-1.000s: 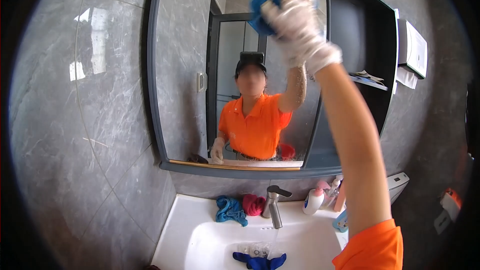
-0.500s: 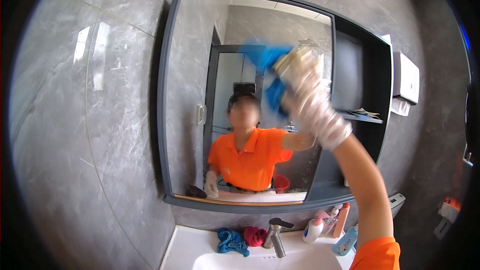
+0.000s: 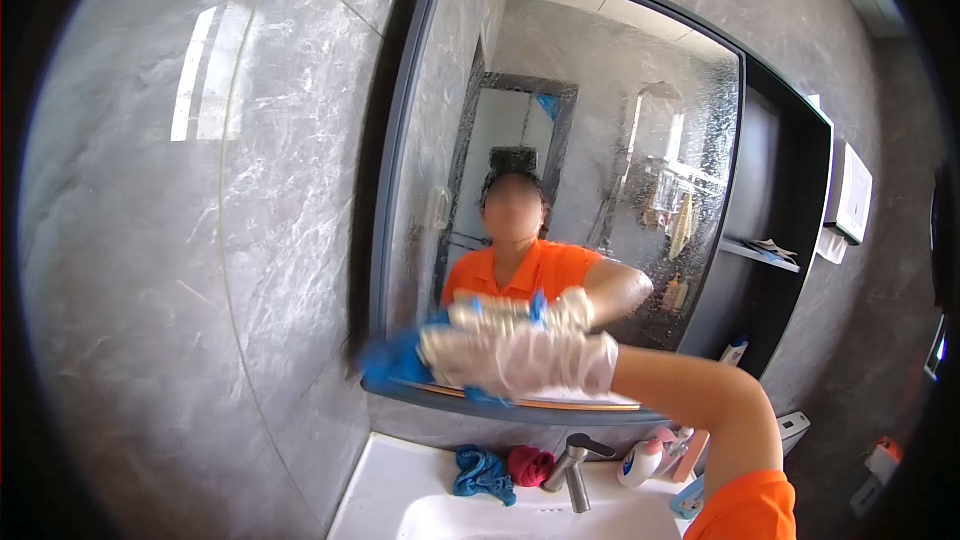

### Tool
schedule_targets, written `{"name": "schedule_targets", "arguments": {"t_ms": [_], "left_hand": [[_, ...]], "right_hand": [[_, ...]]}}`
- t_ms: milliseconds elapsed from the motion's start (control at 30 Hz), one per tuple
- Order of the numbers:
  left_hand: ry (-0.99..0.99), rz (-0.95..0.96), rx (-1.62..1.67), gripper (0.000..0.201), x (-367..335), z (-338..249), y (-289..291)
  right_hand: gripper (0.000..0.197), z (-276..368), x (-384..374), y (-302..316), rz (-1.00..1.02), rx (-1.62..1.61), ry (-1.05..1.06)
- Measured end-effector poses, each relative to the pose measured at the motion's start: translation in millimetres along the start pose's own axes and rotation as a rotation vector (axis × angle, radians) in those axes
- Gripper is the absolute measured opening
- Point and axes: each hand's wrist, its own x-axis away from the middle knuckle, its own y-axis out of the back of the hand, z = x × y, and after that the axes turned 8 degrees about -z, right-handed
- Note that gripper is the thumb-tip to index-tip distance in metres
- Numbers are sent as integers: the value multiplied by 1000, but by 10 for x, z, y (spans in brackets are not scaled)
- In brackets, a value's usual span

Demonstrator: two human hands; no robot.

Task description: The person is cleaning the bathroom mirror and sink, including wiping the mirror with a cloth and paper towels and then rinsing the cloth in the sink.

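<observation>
My right hand (image 3: 490, 355), in a whitish glove, presses a blue cloth (image 3: 395, 358) against the lower left corner of the mirror (image 3: 560, 180). Its fingers are closed on the cloth, though motion blurs both. Beads and streaks of water cover the glass, most thickly on the right side. My right arm reaches across from the lower right, and its reflection shows just above the glove. My left hand does not appear.
Below stands a white sink (image 3: 400, 485) with a faucet (image 3: 573, 470). A crumpled teal cloth (image 3: 482, 473), a dark pink cloth (image 3: 529, 465) and a white pump bottle (image 3: 640, 462) lie or stand along its back rim. Right of the mirror are open dark shelves (image 3: 765, 190) and a white paper dispenser (image 3: 850, 190).
My right hand has swept the blue cloth from the mirror's upper right down to its lower left corner. The view has shifted, so the mirror sits farther right and higher.
</observation>
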Motion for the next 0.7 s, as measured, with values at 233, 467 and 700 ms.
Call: {"name": "schedule_targets", "arguments": {"t_ms": [233,467,700], "left_hand": [[240,-154,-179,19,297,66,360],[237,-229,-115,17,333,43,175],[201,-272,-91,14,405,45,85]], "right_hand": [[45,-1111,368,54,73,-1227,-842],[58,-2308,-245,-1552,43,-361,-1538],[55,-1465,-1170,-794,-201,-695,-1005]]}}
